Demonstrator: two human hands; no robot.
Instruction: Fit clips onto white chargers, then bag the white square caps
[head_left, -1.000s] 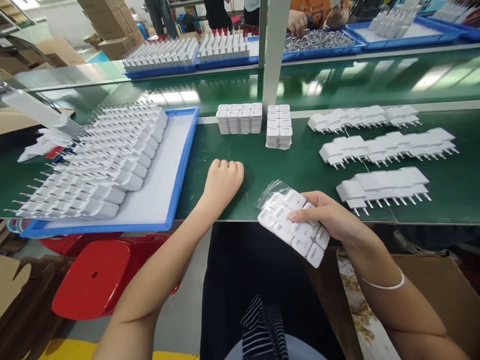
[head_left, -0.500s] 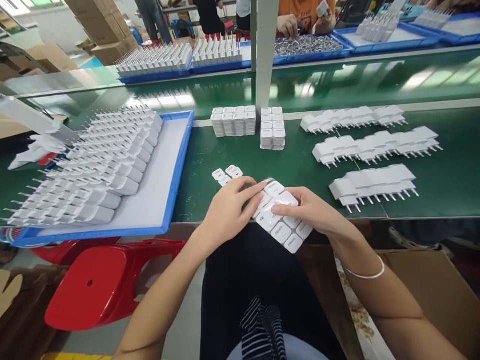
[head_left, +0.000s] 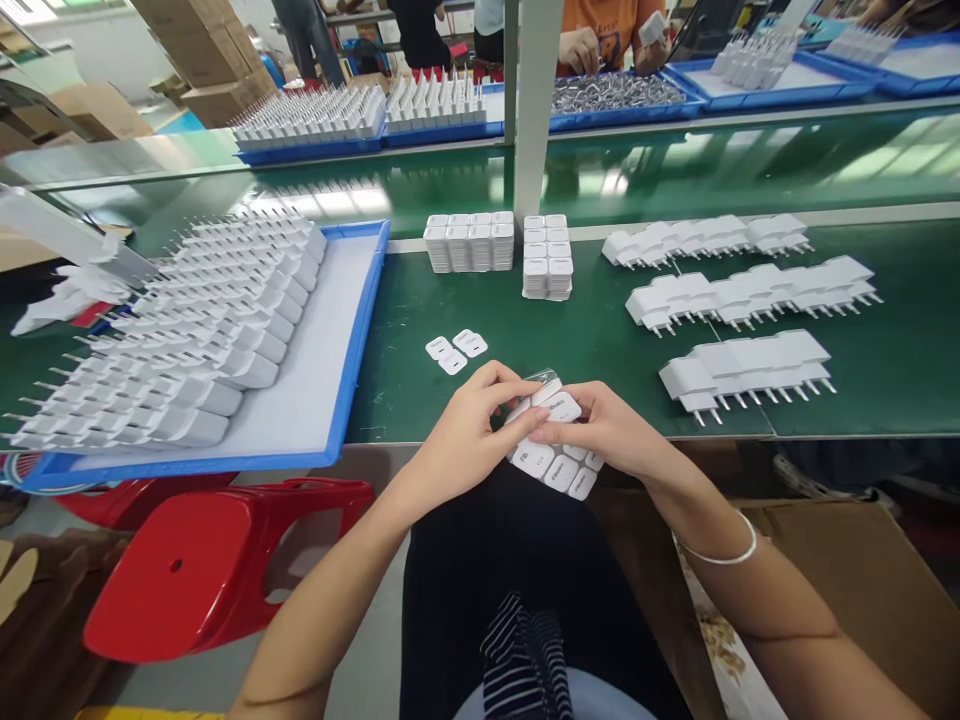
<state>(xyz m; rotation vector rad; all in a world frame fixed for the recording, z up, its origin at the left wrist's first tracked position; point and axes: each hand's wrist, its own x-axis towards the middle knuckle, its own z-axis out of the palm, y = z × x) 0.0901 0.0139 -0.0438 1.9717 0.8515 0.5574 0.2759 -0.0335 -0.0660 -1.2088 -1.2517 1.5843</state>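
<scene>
Over my lap at the table's front edge, both hands grip a sheet of white labels (head_left: 559,472), rounded squares with dark print on a clear backing. My left hand (head_left: 480,425) pinches its upper left part, thumb on the front. My right hand (head_left: 611,425) holds the right side, its thumb meeting the left thumb; part of the sheet is bent and hidden by the fingers. Just beyond my left hand, three loose white labels (head_left: 452,361) lie on the green table (head_left: 405,400). Farther back stand a wide stack of white label pieces (head_left: 470,245) and a narrower stack (head_left: 547,265).
Left, a blue-rimmed tray (head_left: 352,340) carries many white plug housings (head_left: 225,320) with metal pins upward. Right, three rows of white plugs (head_left: 750,370) lie on the table. A post (head_left: 533,130) rises behind the stacks. A co-worker's hand (head_left: 579,50) is over metal parts (head_left: 615,93).
The sheet has tilted and bent between my hands. My left thumb now presses its front, meeting my right thumb. My left hand has shifted slightly, uncovering the loose labels.
</scene>
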